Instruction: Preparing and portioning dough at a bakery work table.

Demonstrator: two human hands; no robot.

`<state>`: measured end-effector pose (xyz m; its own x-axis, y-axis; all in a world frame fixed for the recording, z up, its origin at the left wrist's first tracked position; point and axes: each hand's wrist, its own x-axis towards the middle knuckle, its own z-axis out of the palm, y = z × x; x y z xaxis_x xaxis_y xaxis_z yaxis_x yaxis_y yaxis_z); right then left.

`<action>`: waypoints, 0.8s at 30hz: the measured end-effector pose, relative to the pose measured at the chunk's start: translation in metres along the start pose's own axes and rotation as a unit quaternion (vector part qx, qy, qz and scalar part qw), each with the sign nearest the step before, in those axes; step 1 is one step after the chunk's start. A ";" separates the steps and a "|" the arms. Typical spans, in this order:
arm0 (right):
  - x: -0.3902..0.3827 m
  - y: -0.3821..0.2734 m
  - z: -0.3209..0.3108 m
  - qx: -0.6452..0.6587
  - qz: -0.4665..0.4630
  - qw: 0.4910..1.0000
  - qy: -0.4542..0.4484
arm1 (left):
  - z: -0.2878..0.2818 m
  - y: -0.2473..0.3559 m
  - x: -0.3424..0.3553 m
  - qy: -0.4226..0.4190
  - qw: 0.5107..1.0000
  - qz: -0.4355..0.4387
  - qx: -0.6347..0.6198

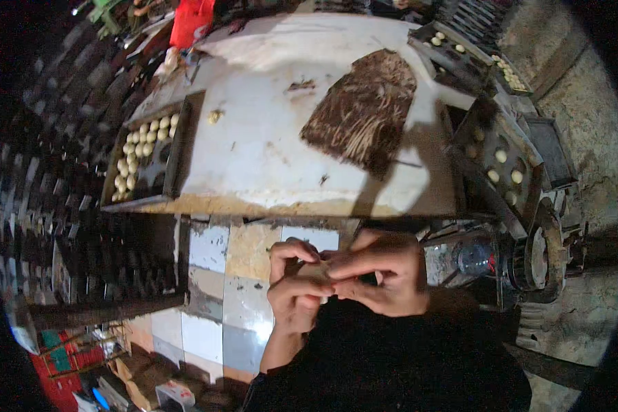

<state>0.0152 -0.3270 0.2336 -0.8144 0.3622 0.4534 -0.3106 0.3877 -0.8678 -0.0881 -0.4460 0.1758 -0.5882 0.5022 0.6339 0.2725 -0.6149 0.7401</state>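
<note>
Bare forearms (no sleeves showing), black garment below.

i see a pale floury worktop (268,151) bearing a dark brown streaked patch (364,110). cream dough balls (139,147) sit in a black tray (178,144). more cream balls (505,168) dot the grey, grimy machine (529,206). the floor tiles (213,288) form a patchwork of white, tan, grey and light blue. a red cloth (191,22) hangs at the top. my sleeve (391,364) is black.
</note>
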 end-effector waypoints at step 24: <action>-0.080 0.144 -0.387 -0.327 0.106 0.936 0.074 | 0.377 -0.284 0.051 -0.441 0.831 -0.312 0.131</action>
<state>0.2257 0.0282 0.1512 -0.7316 0.5848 0.3503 0.2568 0.7124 -0.6531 0.0922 -0.0165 0.0826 0.0788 0.9950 -0.0606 0.3492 0.0294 0.9366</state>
